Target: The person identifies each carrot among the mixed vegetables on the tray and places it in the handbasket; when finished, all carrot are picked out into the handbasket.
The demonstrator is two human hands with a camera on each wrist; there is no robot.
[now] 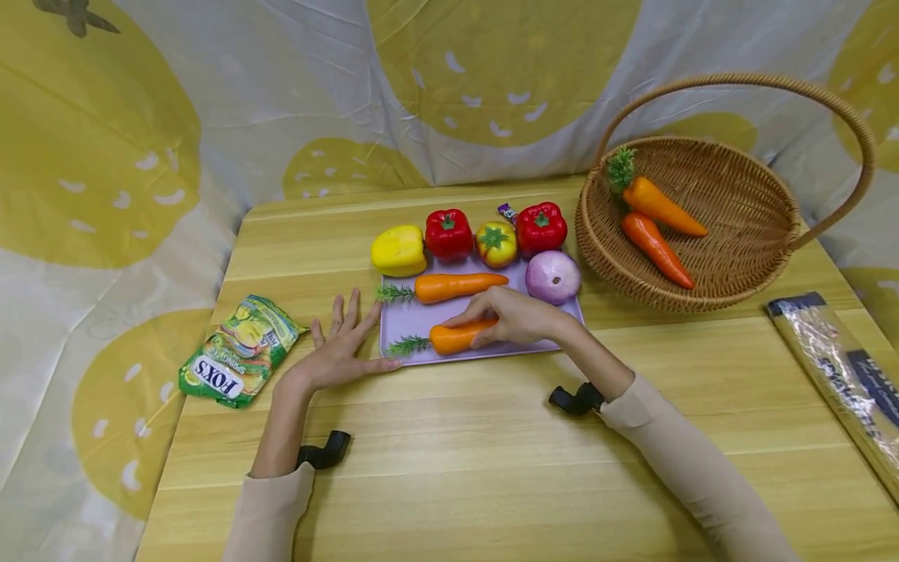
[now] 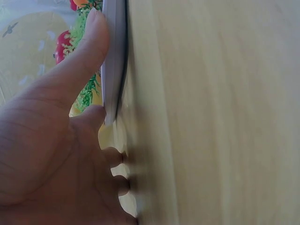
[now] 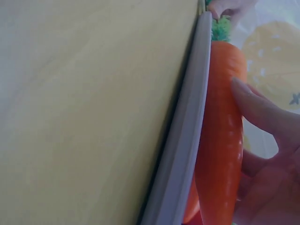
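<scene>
My right hand [image 1: 518,314] pinches an orange carrot [image 1: 453,338] between thumb and fingers, near the front edge of a lilac tray [image 1: 407,314]. In the right wrist view the carrot [image 3: 224,117] lies along the tray's rim, its leafy end away from the palm. My left hand [image 1: 335,357] spreads its fingers at the tray's left front corner, thumb and index finger against the rim. Behind the gripped carrot lies a second carrot [image 1: 456,287]. A purple onion [image 1: 552,277] sits at the tray's right end.
Along the tray's back stand a yellow pepper [image 1: 398,251], red peppers [image 1: 449,234] and a yellow-red tomato [image 1: 495,243]; a small purple wrapper [image 1: 506,211] lies behind. A wicker basket [image 1: 597,261] holds two long orange vegetables [image 1: 660,207]. A FOX'S bag [image 1: 242,351] lies left, a long package [image 1: 836,375] right.
</scene>
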